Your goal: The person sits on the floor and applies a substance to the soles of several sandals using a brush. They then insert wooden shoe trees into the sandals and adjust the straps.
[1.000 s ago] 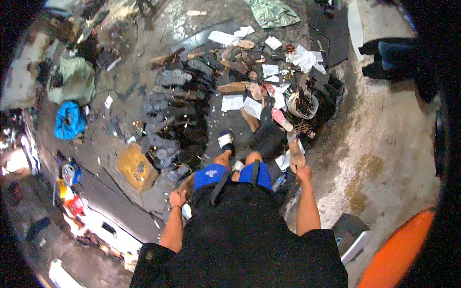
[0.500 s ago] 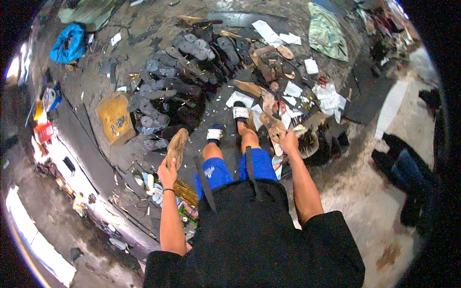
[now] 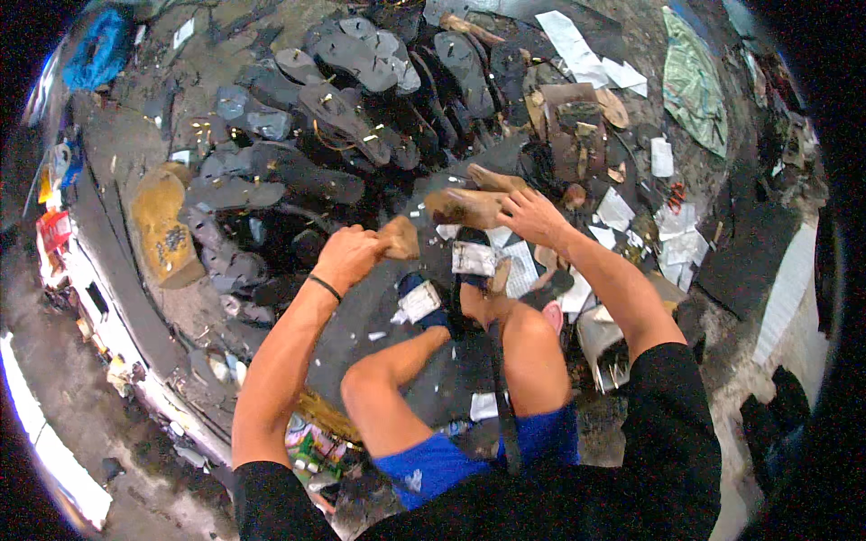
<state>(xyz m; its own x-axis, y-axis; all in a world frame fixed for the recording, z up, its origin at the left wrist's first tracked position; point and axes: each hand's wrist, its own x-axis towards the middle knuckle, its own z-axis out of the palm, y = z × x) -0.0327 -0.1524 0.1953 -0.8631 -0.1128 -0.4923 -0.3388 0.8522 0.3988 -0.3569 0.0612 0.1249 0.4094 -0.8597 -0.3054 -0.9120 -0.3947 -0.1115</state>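
Observation:
My left hand [image 3: 350, 255] is closed round the end of a brown wooden block [image 3: 400, 236], probably a foot-shaped shoe last. Level with it, a little to the right, my right hand [image 3: 534, 216] grips the near end of another brown, foot-shaped wooden piece [image 3: 458, 208]. The two pieces point toward each other with a small gap between them. Behind the right one lies a further wooden piece [image 3: 492, 178]. My bent knees and feet in dark footwear with white straps [image 3: 474, 259] are below the hands.
Ahead and left lies a heap of dark grey sandal soles [image 3: 356, 54]. A yellowish stool-like block [image 3: 162, 225] with small dark bits stands at left. White paper sheets [image 3: 577, 45], red-handled scissors [image 3: 676, 196] and a green sack [image 3: 693, 86] are at right. A blue bundle [image 3: 96, 50] is far left.
I have gone from upright to a crouch with knees bent, nearer the floor. Both hands came inward and forward toward each other, each still gripping a brown foot-shaped piece.

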